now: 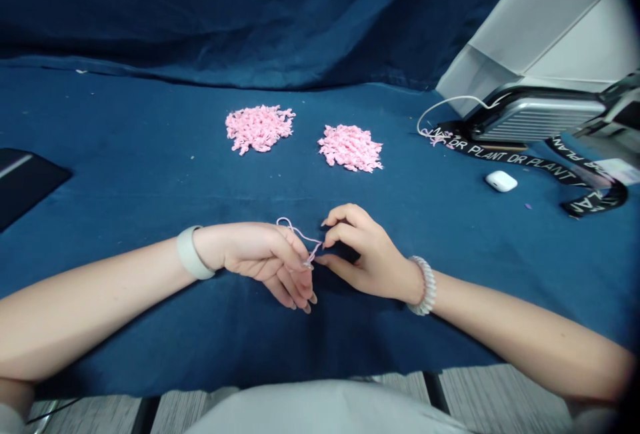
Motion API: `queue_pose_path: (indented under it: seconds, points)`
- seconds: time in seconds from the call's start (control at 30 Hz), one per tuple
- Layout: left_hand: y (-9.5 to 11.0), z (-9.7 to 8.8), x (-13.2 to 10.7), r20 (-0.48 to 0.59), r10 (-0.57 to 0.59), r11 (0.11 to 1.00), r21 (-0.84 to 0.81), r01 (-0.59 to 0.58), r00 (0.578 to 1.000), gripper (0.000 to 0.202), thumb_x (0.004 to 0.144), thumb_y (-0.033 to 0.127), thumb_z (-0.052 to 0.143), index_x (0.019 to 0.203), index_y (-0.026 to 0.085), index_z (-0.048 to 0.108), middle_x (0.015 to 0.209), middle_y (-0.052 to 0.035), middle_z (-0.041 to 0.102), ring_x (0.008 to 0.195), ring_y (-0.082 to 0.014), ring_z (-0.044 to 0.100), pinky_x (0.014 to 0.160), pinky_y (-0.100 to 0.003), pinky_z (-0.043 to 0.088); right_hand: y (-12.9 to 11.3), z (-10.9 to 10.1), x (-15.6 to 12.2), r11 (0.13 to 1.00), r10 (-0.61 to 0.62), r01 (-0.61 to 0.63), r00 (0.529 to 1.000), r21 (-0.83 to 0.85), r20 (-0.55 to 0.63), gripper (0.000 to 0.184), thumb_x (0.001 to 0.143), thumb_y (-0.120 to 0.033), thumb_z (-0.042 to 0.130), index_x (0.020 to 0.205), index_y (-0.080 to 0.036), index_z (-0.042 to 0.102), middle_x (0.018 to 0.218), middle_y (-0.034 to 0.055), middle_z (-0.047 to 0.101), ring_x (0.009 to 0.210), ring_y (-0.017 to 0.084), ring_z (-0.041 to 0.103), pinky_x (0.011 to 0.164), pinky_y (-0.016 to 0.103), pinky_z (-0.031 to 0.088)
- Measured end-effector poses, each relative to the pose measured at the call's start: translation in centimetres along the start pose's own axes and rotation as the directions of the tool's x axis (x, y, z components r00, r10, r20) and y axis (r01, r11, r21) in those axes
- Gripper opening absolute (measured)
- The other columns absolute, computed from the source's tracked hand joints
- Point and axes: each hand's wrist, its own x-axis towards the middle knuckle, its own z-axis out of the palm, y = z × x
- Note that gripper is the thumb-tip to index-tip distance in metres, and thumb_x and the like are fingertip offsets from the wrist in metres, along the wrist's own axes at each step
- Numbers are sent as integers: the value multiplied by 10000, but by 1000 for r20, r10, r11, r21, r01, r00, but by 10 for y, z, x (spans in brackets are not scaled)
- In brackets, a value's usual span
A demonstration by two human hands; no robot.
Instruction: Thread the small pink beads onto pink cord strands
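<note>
Pink yarn loop (294, 230) pinched in left hand (263, 261), just above blue cloth (150, 327).
Left fingers (300, 262) clenched on one end of the yarn; right hand (370, 257) with fingers (345, 234) parted, just beside the other end. Pink yarn pile (259, 129) and second yarn pile (350, 148) farther ahead; white earbud case (501, 181) and black "DR PLANT" lanyard (510, 159) off right.
</note>
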Motion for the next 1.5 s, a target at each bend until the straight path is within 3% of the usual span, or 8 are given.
queue_pose_path:
  seconds: [0.27,0.4,0.53,0.63,0.9,1.1,1.3,1.5]
  points:
    - [2,3,0,-24,-29,999,18,29,999,155,742,153,494,755,87,634,834,-88,683,849,-198,653,761,-277,523,4,6,2,996,-39,45,997,-80,68,321,853,-277,469,1154,-172,501,1095,94,500,1008,161,462,882,346,419]
    - [2,1,0,-2,-26,999,18,26,1000,167,755,152,489,778,88,641,854,-91,684,855,-190,653,766,-265,525,8,9,4,996,-34,36,999,-76,40,382,876,-256,427,1250,-181,441,1096,99,512,1009,156,472,877,343,425]
    - [0,-2,1,66,7,1000,15,-8,998,181,767,145,482,799,94,653,884,-100,683,862,-187,652,779,-271,530,11,9,4,997,-69,71,996,-32,52,203,872,-222,429,946,-184,614,1006,70,551,925,131,507,821,300,443]
    - [0,-3,2,64,5,1000,16,-6,998,186,769,145,482,798,93,658,896,-104,681,871,-190,651,783,-273,532,12,9,4,997,-75,75,997,13,29,196,866,-196,435,815,-153,619,936,62,571,867,109,523,790,265,457]
    - [-1,-5,2,98,26,1000,11,-27,995,197,764,149,491,820,90,670,926,-116,674,885,-190,647,793,-275,533,14,9,4,996,-51,52,999,77,-15,189,858,-180,448,791,-137,620,888,60,595,841,91,549,765,222,479]
    - [0,-3,1,38,-11,1000,10,11,999,202,762,156,483,797,84,669,899,-114,679,874,-195,650,785,-276,532,15,9,4,996,-29,30,999,80,-13,184,849,-173,465,775,-131,628,878,53,603,826,83,559,754,212,481]
    - [-1,-6,2,112,29,1000,-1,-29,993,217,770,156,477,831,86,673,915,-117,676,877,-189,649,773,-271,534,16,8,4,998,-14,15,1000,62,-14,194,848,-176,464,770,-136,637,869,56,606,814,88,569,746,223,491]
    - [-1,-5,2,48,3,1000,-21,-2,999,214,762,163,470,783,87,669,885,-114,681,861,-199,652,772,-289,532,17,9,4,997,3,-1,1000,72,-17,199,848,-168,460,773,-138,642,885,58,612,828,92,574,763,228,495]
